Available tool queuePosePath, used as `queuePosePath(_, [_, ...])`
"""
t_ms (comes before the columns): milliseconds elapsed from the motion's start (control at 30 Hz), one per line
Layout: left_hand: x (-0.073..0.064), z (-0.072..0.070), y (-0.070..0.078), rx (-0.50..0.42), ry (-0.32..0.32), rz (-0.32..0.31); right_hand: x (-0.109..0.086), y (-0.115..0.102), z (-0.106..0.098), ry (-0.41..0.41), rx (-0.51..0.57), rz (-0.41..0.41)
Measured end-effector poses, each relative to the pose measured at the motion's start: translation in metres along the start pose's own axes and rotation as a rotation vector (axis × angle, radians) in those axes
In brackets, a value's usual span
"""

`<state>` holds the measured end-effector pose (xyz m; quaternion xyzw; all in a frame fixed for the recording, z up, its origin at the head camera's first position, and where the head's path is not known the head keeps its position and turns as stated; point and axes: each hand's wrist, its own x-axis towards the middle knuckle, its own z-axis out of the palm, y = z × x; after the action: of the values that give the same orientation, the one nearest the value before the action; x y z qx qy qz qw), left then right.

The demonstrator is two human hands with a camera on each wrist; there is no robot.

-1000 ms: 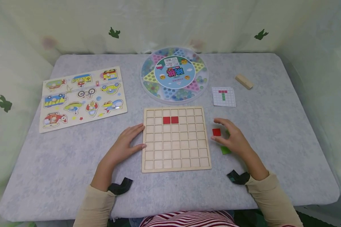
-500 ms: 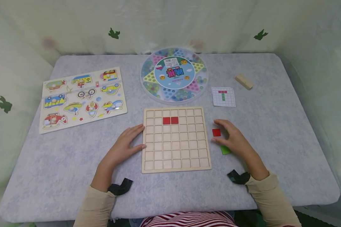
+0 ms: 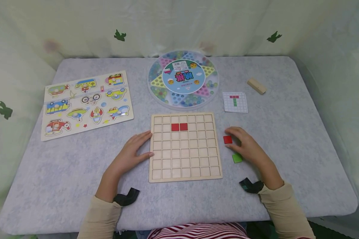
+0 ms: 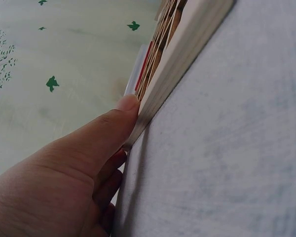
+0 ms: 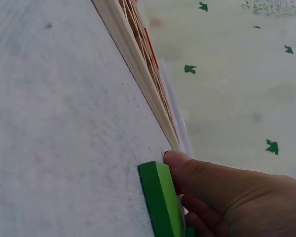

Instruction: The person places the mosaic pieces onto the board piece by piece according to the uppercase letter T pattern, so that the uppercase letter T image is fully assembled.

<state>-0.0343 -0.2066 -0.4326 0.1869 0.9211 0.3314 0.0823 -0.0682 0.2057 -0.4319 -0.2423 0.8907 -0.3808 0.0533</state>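
The wooden grid board (image 3: pixel 194 163) lies flat in front of the person, with two red tiles (image 3: pixel 183 126) side by side in its second row from the far edge. My left hand (image 3: pixel 133 147) rests against the board's left edge; in the left wrist view its thumb tip touches the rim. At the right of the board, thumb and forefinger of my right hand (image 3: pixel 248 144) curve around a loose red tile (image 3: pixel 227 139) on the table. Just nearer lies a green tile (image 3: pixel 237 158), large in the right wrist view. A bit of another green piece (image 5: pixel 190 231) shows under the right hand.
A card with a red and green T pattern (image 3: pixel 242 104) lies beyond the right hand, near a wooden block (image 3: pixel 256 86). Behind the board sits a round marble game box (image 3: pixel 183 84). A vehicle puzzle board (image 3: pixel 91 124) is at the far left.
My right hand's thumb and forefinger have drawn closer together around the loose red tile, and more of the nearer green tile shows. The left hand has stayed still.
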Motion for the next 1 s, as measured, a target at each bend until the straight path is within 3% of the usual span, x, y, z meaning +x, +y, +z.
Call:
queuePosePath(267, [-0.001,-0.001,0.0,-0.001,-0.001,-0.003,0.001,-0.003,-0.002,-0.008,-0.061,0.022])
queuePosePath(400, [-0.001,0.0,0.0,-0.002,-0.002,0.0,0.002,-0.01,-0.006,0.034,-0.077,0.015])
queuePosePath(567, [-0.001,-0.001,0.001,-0.005,0.001,-0.003,0.01,-0.029,-0.011,0.122,-0.078,-0.118])
queuePosePath(767, [-0.001,-0.001,0.001,-0.008,0.004,-0.005,0.032,-0.056,-0.007,0.248,0.004,-0.293])
queuePosePath(900, [0.0,-0.001,0.001,-0.006,0.002,-0.003,0.048,-0.067,0.006,0.296,0.098,-0.351])
queuePosePath(1000, [0.0,-0.001,0.001,-0.004,0.001,-0.001,0.058,-0.071,0.02,0.293,0.152,-0.344])
